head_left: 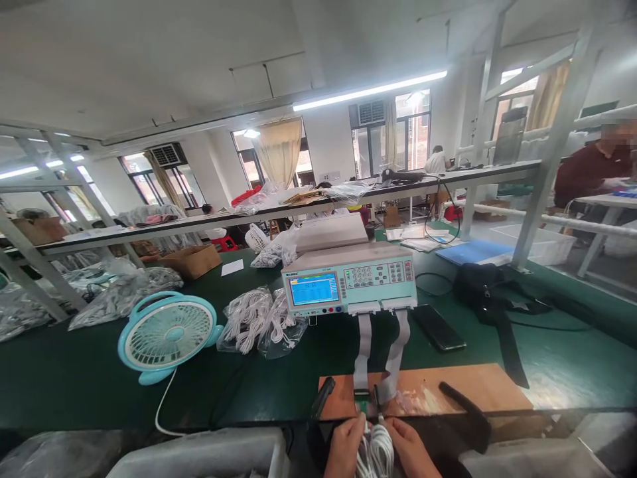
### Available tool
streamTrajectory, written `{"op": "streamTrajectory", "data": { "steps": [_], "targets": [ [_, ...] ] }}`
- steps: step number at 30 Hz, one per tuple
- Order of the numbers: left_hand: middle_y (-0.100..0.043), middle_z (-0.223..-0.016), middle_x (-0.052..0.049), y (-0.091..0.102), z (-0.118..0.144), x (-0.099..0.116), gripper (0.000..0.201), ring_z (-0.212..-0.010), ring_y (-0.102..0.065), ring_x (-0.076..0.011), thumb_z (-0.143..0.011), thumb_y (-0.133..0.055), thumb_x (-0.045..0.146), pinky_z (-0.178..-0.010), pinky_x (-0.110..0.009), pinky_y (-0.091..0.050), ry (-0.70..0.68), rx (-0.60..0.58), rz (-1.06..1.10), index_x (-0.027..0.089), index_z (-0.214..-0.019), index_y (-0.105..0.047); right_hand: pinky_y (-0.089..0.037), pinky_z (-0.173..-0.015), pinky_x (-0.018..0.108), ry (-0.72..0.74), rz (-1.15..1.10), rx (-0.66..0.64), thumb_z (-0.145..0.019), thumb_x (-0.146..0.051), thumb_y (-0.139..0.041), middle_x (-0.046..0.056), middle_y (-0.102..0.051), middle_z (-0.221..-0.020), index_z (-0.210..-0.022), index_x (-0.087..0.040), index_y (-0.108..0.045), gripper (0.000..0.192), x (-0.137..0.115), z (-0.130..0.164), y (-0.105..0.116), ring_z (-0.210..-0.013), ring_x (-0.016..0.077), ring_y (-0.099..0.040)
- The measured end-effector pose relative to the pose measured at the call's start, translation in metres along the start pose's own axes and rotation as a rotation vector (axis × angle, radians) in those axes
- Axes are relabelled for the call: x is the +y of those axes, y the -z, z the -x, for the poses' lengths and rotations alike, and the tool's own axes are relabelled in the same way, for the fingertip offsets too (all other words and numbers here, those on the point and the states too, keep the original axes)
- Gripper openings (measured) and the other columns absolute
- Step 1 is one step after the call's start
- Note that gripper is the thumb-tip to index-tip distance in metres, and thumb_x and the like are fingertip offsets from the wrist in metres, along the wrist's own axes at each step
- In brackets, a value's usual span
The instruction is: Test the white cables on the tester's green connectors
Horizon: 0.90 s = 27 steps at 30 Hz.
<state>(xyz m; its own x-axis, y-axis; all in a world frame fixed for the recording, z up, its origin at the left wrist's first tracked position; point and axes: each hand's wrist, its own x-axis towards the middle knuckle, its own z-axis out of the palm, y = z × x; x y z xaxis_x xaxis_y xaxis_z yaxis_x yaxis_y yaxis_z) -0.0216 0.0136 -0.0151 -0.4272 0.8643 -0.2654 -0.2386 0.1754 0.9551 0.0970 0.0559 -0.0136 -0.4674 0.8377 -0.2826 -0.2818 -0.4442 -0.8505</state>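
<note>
A teal desk fan (166, 335) stands at the left of the green counter (74, 372), with bagged white cables (259, 322) just beside it. Near the front edge, the left hand (344, 446) and right hand (409, 450) meet around a bundle of white cables (377, 451), fingers curled closed on its strands just below the small fixture (365, 403) on a wooden board (448, 388). Two grey ribbon leads (364, 345) run from there up to the cable tester (348, 279), its blue screen lit. A black phone (438, 326) and a dark bag (480, 285) lie to the right. The work appears to be at the plugging-in stage; seating a connector squarely would call for a fine, steady alignment.
</note>
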Motion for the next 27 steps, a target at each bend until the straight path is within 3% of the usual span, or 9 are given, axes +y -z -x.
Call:
{"op": "streamTrajectory", "data": {
  "steps": [4, 12, 18, 27],
  "targets": [
    [-0.046, -0.045, 0.002, -0.004, -0.003, -0.002, 0.052, -0.048, -0.039, -0.0116, -0.048, -0.069, 0.064, -0.050, -0.024, -0.031, -0.041, 0.034, 0.015, 0.013, -0.048, -0.059, -0.033, -0.048, 0.024, 0.060, 0.024, 0.061, -0.045, -0.059, -0.076, -0.003, -0.046, -0.047, -0.050, -0.017, -0.051, 0.048, 0.001, -0.004, -0.001, -0.046, 0.0114, -0.041],
    [-0.056, -0.059, 0.003, -0.015, 0.039, 0.004, 0.030, -0.058, -0.048, -0.0115, -0.066, -0.067, 0.044, -0.058, -0.021, -0.038, 0.102, 0.013, 0.195, 0.014, -0.065, -0.062, -0.031, -0.049, 0.022, -0.011, -0.008, 0.079, -0.054, -0.050, -0.074, -0.006, -0.044, -0.051, -0.059, -0.017, -0.051, 0.040, -0.008, 0.011, -0.006, -0.049, 0.0096, -0.037],
    [-0.051, -0.053, 0.004, -0.011, 0.032, 0.014, 0.030, -0.053, -0.046, -0.0099, -0.064, -0.069, 0.042, -0.054, -0.020, -0.036, 0.189, -0.018, 0.172, 0.013, -0.062, -0.061, -0.030, -0.051, 0.021, -0.034, -0.056, 0.088, -0.059, -0.050, -0.073, -0.006, -0.043, -0.054, -0.061, -0.018, -0.048, 0.041, -0.012, 0.018, -0.014, -0.050, 0.0089, -0.036],
    [-0.047, -0.053, 0.004, -0.004, 0.024, 0.017, 0.030, -0.052, -0.041, -0.0090, -0.069, -0.064, 0.040, -0.052, -0.020, -0.034, 0.204, -0.133, 0.116, 0.014, -0.057, -0.055, -0.031, -0.053, 0.022, -0.038, -0.018, 0.089, -0.066, -0.051, -0.068, -0.005, -0.041, -0.057, -0.062, -0.018, -0.045, 0.040, -0.011, 0.024, -0.020, -0.053, 0.0097, -0.035]
  ]
}}
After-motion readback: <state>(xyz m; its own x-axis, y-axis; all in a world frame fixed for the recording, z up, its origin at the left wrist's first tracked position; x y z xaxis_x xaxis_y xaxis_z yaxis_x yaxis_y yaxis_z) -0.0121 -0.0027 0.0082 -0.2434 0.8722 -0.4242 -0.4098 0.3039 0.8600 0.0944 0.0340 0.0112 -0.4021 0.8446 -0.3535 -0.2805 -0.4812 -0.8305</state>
